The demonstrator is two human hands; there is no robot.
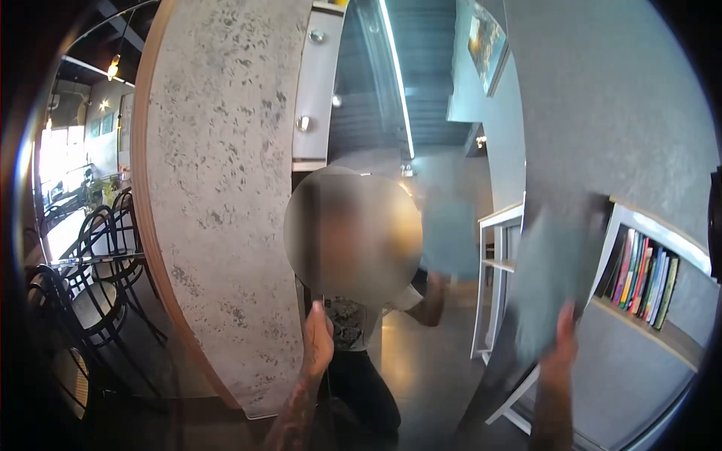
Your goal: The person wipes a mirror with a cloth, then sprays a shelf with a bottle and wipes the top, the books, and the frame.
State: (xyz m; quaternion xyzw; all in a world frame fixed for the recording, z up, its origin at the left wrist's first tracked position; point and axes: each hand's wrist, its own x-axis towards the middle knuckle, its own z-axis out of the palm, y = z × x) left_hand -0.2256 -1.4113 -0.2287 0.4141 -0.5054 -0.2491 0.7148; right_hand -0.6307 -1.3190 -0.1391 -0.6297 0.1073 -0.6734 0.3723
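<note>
A tall mirror (376,143) stands ahead, reflecting a person in a patterned top and dark trousers. At its lower left edge is my left hand (319,342), thumb upward and closed around that edge; part of its fingers is hidden. My right hand (559,347), raised at the right, holds a grey-blue cloth (549,278) that extends above it and is blurred by motion. The same cloth shows in the reflection beside a bent arm. The cloth overlaps the mirror's right edge and the grey wall in my view; whether it touches either I cannot tell.
A mottled pale panel (218,203) with a wooden edge rises at the left. Beyond it are black chairs (101,289) and hanging lamps. At the right, a white-framed shelf (688,349) on the grey wall (609,113) holds several books (643,282).
</note>
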